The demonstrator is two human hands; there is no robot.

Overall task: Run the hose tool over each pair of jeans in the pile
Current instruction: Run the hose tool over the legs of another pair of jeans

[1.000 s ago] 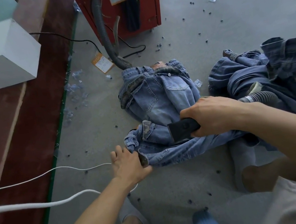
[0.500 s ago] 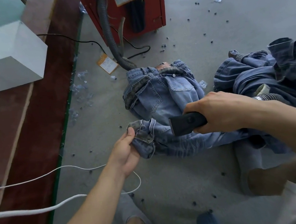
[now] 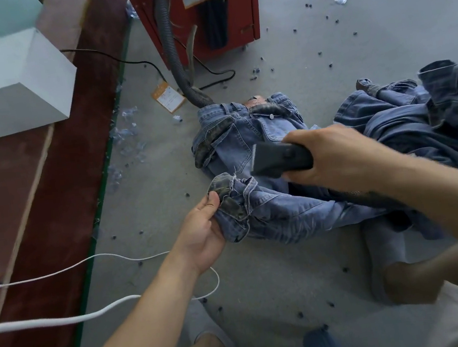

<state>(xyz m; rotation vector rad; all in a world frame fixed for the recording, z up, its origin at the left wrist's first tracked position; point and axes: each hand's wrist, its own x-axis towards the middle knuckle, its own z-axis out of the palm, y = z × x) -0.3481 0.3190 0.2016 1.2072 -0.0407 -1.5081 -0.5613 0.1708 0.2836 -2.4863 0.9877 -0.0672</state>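
Here, a light-blue pair of denim jeans (image 3: 249, 141) lies spread on the grey concrete floor (image 3: 264, 270). The left hand (image 3: 204, 235) pinches its frayed hem, thumb on top, the other fingers hidden beneath the cloth. The right hand (image 3: 333, 156) wraps its fingers round a flat black nozzle tool (image 3: 278, 158), held over the folded leg; whether the nozzle mouth touches the fabric cannot be made out. A grey ribbed hose (image 3: 174, 55) runs from a red metal cabinet (image 3: 246, 2), cut off at the top, and disappears behind the waistband. A darker pile of jeans (image 3: 418, 113) runs out of frame at right.
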